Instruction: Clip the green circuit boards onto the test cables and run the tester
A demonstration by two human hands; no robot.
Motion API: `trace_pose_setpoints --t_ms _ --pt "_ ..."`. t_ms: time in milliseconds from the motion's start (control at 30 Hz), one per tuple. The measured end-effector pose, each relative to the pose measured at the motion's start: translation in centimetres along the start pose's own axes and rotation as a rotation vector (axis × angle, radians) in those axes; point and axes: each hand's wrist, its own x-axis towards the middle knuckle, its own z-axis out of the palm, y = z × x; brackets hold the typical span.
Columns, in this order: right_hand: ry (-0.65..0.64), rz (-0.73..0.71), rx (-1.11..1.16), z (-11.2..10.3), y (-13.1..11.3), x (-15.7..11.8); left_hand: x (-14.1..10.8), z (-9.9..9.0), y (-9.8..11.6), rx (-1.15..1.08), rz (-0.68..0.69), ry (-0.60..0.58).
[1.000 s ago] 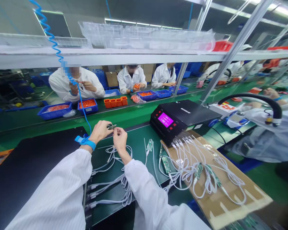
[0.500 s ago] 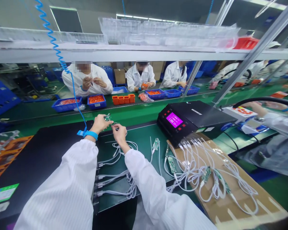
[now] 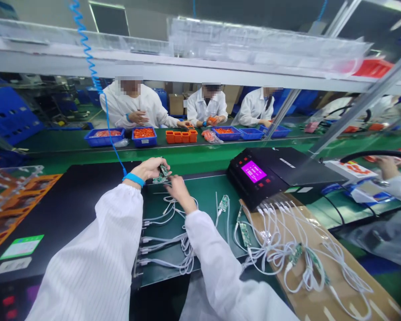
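My left hand [image 3: 151,169], with a blue band at its wrist, is closed round small green circuit boards [image 3: 160,179] above the green mat. Close to the boards' right side is my right hand [image 3: 179,189], its fingertips bent toward them; what they pinch, if anything, is too small to tell. White cables [image 3: 169,214] lie below my hands, plugged into the edge of a black box [image 3: 87,191] on the left. Another green board [image 3: 223,204] with a white cable rests on the mat to the right.
A black device [image 3: 270,171] with a lit purple screen stands on the right. Cabled boards lie on brown cardboard [image 3: 347,272] before it. Blue bins [image 3: 143,141] and orange cups [image 3: 181,137] line the far belt, where people in white coats sit. A shelf [image 3: 187,71] crosses overhead.
The view has shifted, so most things sit further right. My left hand has turned, showing the boards more, and my right fingertips have moved lower beside them. A far person's hand now reaches the orange cups.
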Motion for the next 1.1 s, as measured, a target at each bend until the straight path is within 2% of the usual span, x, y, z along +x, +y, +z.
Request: trace_pose_setpoints --t_ms 133,233,433,567,667,767,833,967,1100 --pt "-0.02 0.118 -0.054 -2.7 4.5 -2.7 0.3 -0.1 -0.2 -0.01 0.001 0.033" --pt "-0.075 0.128 -0.038 -2.9 5.6 -3.8 0.4 0.0 -0.4 0.024 0.003 0.023" --pt "-0.045 0.038 0.051 -3.0 5.0 -4.6 0.5 -0.2 -0.5 0.089 0.022 0.054" --pt "0.011 0.025 0.284 -4.3 5.3 -5.5 0.8 -0.5 -0.4 0.099 0.06 0.075" --pt "-0.122 -0.017 0.462 -5.9 4.9 -6.2 0.9 -0.5 -0.3 0.092 0.056 0.066" --pt "-0.227 -0.11 0.473 -7.5 3.6 -6.8 0.9 -0.4 -0.4 0.09 0.026 0.04" --pt "-0.201 -0.149 0.498 -8.3 2.8 -6.9 0.8 -0.3 -0.4 0.094 -0.008 0.01" --pt "-0.019 -0.161 0.559 -9.1 2.0 -7.2 0.7 -0.2 -0.5 0.131 -0.047 -0.045" --pt "-0.047 -0.239 0.543 -9.4 1.6 -7.5 0.6 -0.2 -0.5 0.203 -0.045 -0.074"
